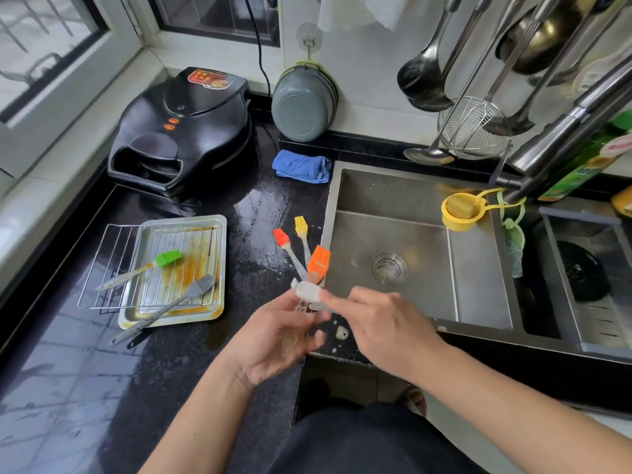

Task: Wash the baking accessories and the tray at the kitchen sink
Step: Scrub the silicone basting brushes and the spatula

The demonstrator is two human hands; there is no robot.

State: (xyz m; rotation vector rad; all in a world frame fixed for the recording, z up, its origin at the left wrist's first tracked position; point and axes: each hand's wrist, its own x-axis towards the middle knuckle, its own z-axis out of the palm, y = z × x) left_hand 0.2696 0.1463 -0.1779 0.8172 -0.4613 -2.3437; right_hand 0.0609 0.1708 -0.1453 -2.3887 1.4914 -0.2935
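Hands meet above the front left corner of the sink [393,234]: the left hand [277,340], palm up with fingers loosely curled, cradles a translucent white brush [307,291], and the right hand [383,323] pinches its pale head with fingertips. Motion blur hides the brush's handle. On the wet black worktop [212,336] just left of the sink rim lie 3 silicone brushes fanned together: a red brush [282,238], a yellow brush [301,227] and an orange brush [319,261]. Further left sits a metal baking tray [219,254], stained with brown grease, holding a wire rack [113,268] that overhangs its left edge; a green brush [167,258] and a grey brush [201,285] rest on the rack. Inside the sink, only a steel drain [389,267] shows.
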